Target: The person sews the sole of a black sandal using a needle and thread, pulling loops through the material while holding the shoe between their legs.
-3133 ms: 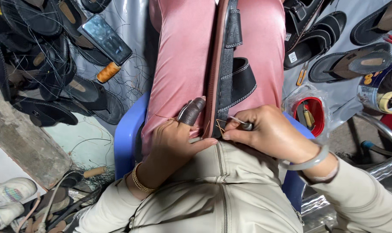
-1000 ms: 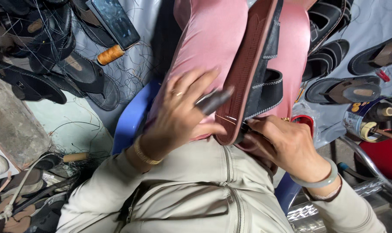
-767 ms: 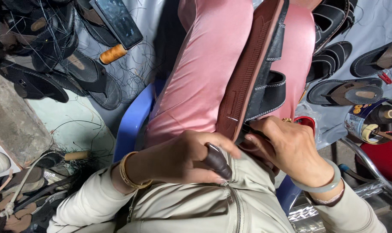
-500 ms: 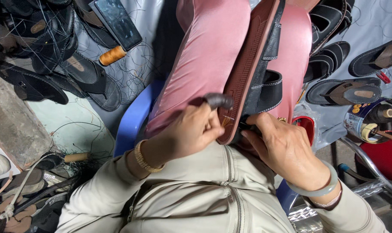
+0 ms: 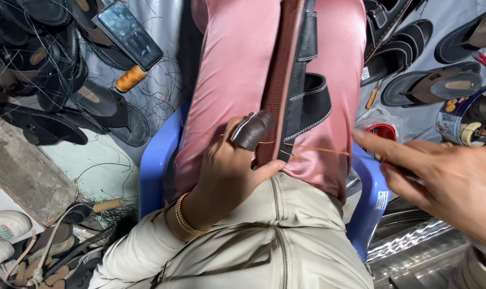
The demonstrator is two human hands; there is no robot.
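**Sandal held on the lap, thread drawn out to the right**

The left hand (image 5: 227,171) rests on the pink-clad thigh at about the centre of the view, fingers curled loosely, with a dark leather thimble (image 5: 252,130) over one fingertip pressed against the brown edge of the sandal (image 5: 294,91). The sandal stands on its edge between the knees, running from the middle up toward 12 o'clock, its black straps facing 3 o'clock. An orange thread (image 5: 315,150) leaves the sole near the thimble and stretches tight toward 3 o'clock, where the right hand (image 5: 446,187) is pulled away from the sandal. Its forefinger points out toward 9 o'clock while the other fingers are folded in; they seem to pinch the thread's end, though the grip itself is hard to make out.

The person sits on a blue plastic chair (image 5: 157,160). At 10 o'clock a spool of tan thread (image 5: 130,78) lies on a grey sheet beside a phone (image 5: 127,33), with dark sandals piled at 9 o'clock. More sandals (image 5: 433,88) lie at 2 o'clock
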